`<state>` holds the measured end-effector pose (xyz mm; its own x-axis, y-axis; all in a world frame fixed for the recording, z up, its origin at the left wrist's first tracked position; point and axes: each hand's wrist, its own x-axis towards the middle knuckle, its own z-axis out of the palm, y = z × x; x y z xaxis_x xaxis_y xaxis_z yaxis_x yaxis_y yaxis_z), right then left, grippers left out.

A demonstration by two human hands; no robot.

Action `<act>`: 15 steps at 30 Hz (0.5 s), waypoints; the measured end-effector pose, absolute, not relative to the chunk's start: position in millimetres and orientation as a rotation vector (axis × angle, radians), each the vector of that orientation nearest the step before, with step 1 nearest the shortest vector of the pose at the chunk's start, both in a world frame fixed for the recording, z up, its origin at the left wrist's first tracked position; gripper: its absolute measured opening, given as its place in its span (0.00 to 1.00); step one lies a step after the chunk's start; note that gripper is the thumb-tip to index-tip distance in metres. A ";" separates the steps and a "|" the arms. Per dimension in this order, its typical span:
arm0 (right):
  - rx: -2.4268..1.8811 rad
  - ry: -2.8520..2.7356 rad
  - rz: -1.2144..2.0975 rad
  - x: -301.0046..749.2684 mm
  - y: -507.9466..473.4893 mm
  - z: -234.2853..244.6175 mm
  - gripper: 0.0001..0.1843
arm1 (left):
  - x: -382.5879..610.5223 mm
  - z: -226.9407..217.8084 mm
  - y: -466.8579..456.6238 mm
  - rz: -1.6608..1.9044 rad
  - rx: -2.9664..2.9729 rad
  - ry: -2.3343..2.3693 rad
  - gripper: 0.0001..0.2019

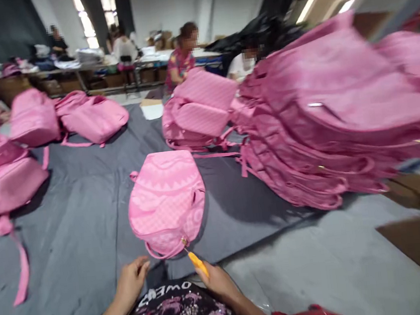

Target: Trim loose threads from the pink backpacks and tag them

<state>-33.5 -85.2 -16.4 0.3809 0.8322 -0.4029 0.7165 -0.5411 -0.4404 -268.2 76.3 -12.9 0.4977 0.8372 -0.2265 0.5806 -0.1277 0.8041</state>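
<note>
Counter (82, 207): covered in dark grey cloth; the left and middle of the frame are filled by it.

Stack (322, 114): pink bags, piled in leaning layers, blurred; the right of the frame is taken up by it.

Pile (6, 183): pink bags, cut off by the left edge; a strap is hung down over the cloth.

Pair (93, 117): two pink bags, laid side by side at upper left.

Co-worker (180, 62): in a patterned top, seen at upper centre behind the bags; others are spread along the top of the frame, blurred.

Upper bag (202, 110): pink, set at upper centre, just beside the stack.

Bag (167, 198): pink, patterned, laid flat at the centre of the frame, its handle loop turned toward the lower edge.

Left hand (132, 276): at lower centre, near the loop; fingers bent, thumb held close to them, nothing seen to be gripped.

Right hand (216, 282): at lower centre; the tool is held in it.

Tool (198, 264): yellow-handled, its thin shaft pointed at the fitting; whether contact is made cannot be told.

Fitting (183, 242): gold-coloured, found at the bag's lower end.
</note>
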 end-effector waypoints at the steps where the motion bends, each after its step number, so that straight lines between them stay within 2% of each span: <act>1: -2.467 -1.401 0.938 -28.3 -91.4 -28.2 0.18 | -275.3 -8.2 74.1 0.386 1.998 1.213 0.28; 3: -2.473 -1.429 0.974 -19.2 -106.7 -43.3 0.20 | -278.9 0.6 79.5 0.405 2.396 1.147 0.36; 5: -2.464 -1.478 0.955 -9.5 -124.7 -48.9 0.22 | -267.4 4.1 97.6 0.273 2.706 0.981 0.47; 6: -2.464 -1.512 0.946 -3.8 -134.4 -49.8 0.22 | -257.9 3.5 110.2 0.168 2.804 0.925 0.49; 10: -2.485 -1.572 0.943 20.1 -173.5 -55.5 0.23 | -225.1 -1.6 163.1 -0.214 3.002 0.831 0.40; 15: -2.405 -1.435 0.973 21.0 -193.1 -59.9 0.26 | -215.9 7.4 193.9 -0.277 3.157 0.619 0.39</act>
<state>21.0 -193.1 -59.9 0.3215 0.8369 -0.4430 0.7215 -0.5195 -0.4578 -215.9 193.9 7.4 0.9119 0.3817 -0.1506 0.3668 -0.9228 -0.1179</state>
